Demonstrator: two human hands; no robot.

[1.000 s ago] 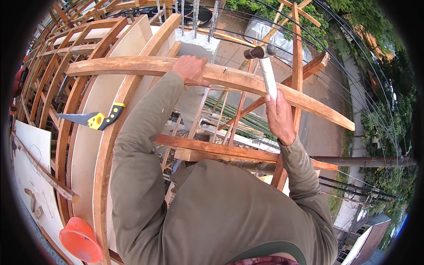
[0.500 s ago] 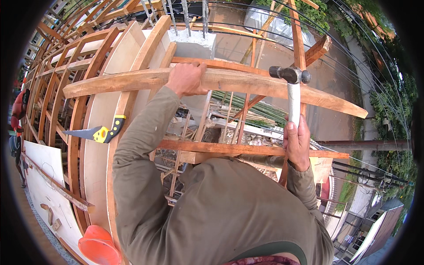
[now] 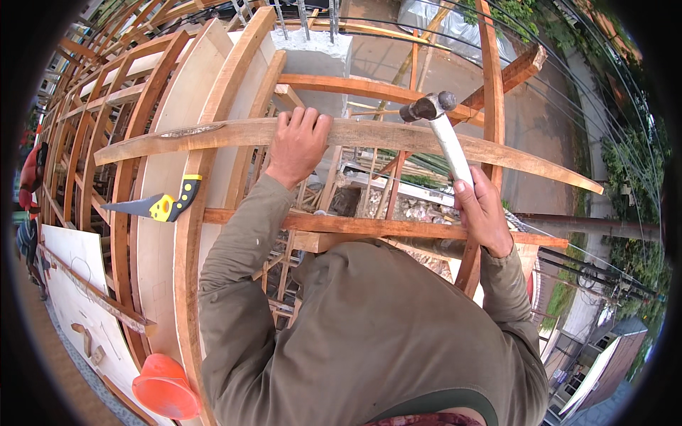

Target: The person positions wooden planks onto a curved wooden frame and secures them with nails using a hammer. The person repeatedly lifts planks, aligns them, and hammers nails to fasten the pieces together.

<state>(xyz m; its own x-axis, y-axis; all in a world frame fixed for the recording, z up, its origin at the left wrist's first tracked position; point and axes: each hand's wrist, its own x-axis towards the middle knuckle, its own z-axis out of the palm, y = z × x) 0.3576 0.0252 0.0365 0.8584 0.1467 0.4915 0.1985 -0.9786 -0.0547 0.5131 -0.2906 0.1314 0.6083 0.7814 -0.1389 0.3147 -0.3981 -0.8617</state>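
Open ground [image 3: 538, 131] past framing edge [image 3: 187, 270], left grip [image 3: 301, 143] clasping curved beam [image 3: 387, 133], right grip [image 3: 489, 213] wrapped around hammer [image 3: 449, 142]

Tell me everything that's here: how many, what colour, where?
hammer: one, white and dark, in right hand
beam: one, brown, under left hand
saw: one, yellow-black handle, left
hard hat: one, orange, lower left
board: one, white, left
other timbers: many, brown, mostly left
pillar: one, grey, top
metal rods: several, grey, atop pillar
wires: several, dark, right
trees: several, green, right
co-worker: one, reddish, far left
left hand: one, bare, on beam
right hand: one, bare, gripping hammer
sleeves: two, olive, bottom
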